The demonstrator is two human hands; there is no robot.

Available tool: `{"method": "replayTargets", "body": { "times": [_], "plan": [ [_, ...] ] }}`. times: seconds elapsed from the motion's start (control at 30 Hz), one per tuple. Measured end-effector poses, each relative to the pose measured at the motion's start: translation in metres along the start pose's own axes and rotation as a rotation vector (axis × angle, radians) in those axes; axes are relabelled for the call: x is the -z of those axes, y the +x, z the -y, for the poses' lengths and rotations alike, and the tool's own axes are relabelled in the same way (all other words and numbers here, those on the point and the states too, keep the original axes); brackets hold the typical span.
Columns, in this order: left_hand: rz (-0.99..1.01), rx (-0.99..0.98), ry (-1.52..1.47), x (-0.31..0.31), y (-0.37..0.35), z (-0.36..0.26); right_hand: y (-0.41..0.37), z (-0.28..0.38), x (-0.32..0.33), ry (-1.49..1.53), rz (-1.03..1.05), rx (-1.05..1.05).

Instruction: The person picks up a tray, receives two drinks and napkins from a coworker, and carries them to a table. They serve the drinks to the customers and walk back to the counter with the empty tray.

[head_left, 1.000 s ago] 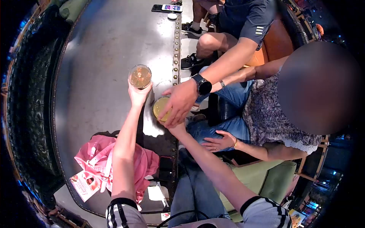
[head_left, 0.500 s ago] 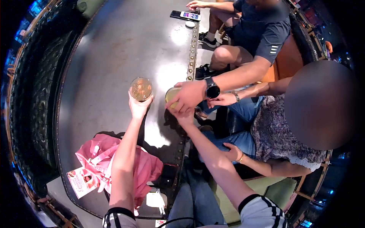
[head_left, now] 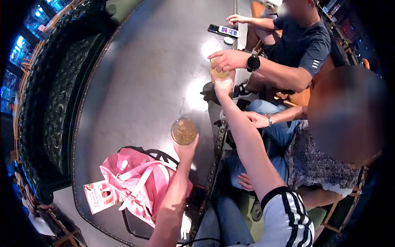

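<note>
My left hand [head_left: 187, 150] is wrapped round a glass of brownish drink [head_left: 184, 132], held over the metal-topped table [head_left: 135, 90] just beyond a pink bag [head_left: 138, 173]. With my arm stretched forward, my right hand [head_left: 223, 83] grips a glass of yellow drink [head_left: 221, 75] near the table's right edge. Another person's hand [head_left: 230, 61], with a dark watch on its wrist, covers the top of this same glass and partly hides it.
Two phones [head_left: 228, 31] and a small white round thing [head_left: 228, 40] lie at the far right edge. A pink printed card [head_left: 100, 197] sticks out beside the bag. Two people sit along the right side. A dark tufted sofa [head_left: 61, 107] runs along the left.
My right hand has moved forward with the yellow drink, and the other person's hand has moved with it. My left hand has drawn closer to me with the brownish drink. The view has shifted.
</note>
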State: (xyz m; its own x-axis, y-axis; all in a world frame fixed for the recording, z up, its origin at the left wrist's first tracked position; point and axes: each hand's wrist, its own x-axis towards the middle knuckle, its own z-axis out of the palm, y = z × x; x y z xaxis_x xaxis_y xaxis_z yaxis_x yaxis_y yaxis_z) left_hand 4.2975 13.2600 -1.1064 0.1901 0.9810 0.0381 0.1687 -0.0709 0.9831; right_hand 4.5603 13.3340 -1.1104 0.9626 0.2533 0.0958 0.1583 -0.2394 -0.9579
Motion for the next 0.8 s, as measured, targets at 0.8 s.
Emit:
{"method": "replayTargets", "body": {
  "times": [0.8],
  "plan": [
    [0.129, -0.074, 0.101, -0.108, 0.063, 0.008, -0.24, 0.083, 0.233, 0.295, 0.337, -0.129]
  ]
}}
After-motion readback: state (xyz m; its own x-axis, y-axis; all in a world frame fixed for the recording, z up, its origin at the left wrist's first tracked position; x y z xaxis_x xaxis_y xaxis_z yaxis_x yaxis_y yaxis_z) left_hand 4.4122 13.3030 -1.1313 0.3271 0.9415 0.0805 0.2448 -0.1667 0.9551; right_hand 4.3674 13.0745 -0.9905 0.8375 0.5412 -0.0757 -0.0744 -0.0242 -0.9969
